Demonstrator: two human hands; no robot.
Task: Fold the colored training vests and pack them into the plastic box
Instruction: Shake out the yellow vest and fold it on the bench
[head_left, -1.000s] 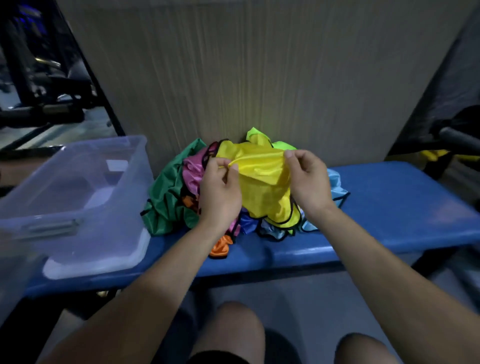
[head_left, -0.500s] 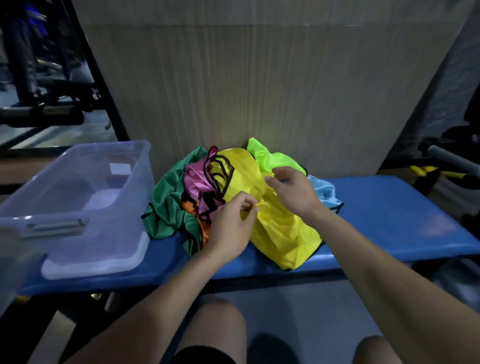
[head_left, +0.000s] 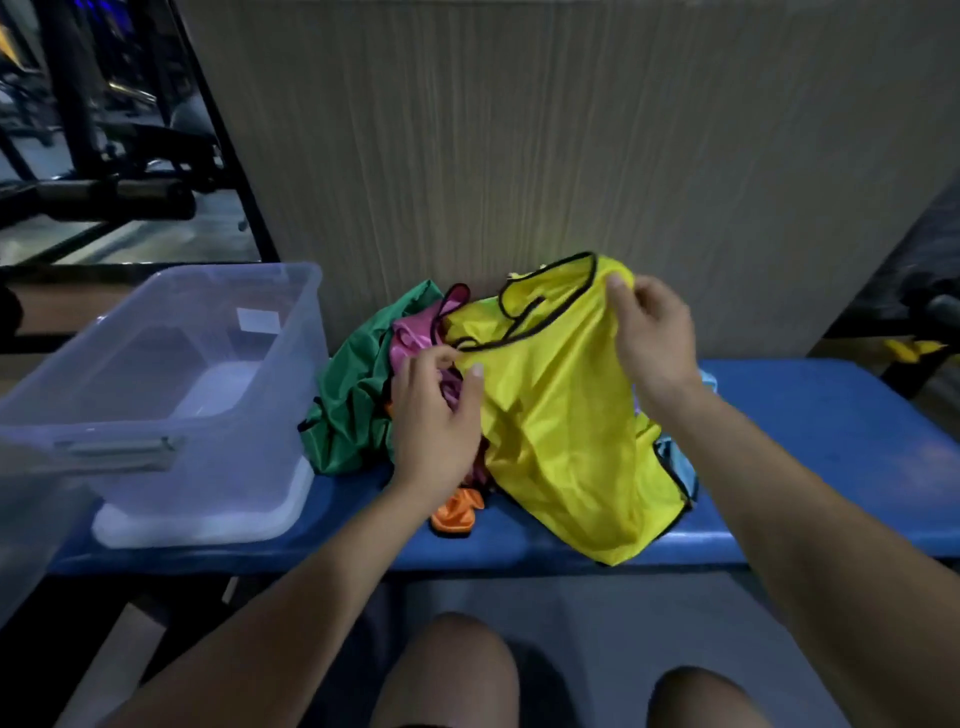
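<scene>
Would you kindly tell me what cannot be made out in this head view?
- How many vests lie in the pile: the yellow vest covers them.
- Most of the blue vest, hidden behind the yellow one.
- The plastic box's near left corner, cut off by the frame edge.
- The left hand's grip, seen only from behind.

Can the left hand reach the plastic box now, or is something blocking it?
Probably yes: the plastic box stands open just left of the left hand, nothing between, though it pinches the yellow vest.

The light-blue mesh vest (head_left: 681, 470) lies mostly hidden beneath the yellow black-trimmed vest (head_left: 566, 431). The clear plastic storage box (head_left: 171, 374) runs off the left edge, its near corner blurred.
</scene>
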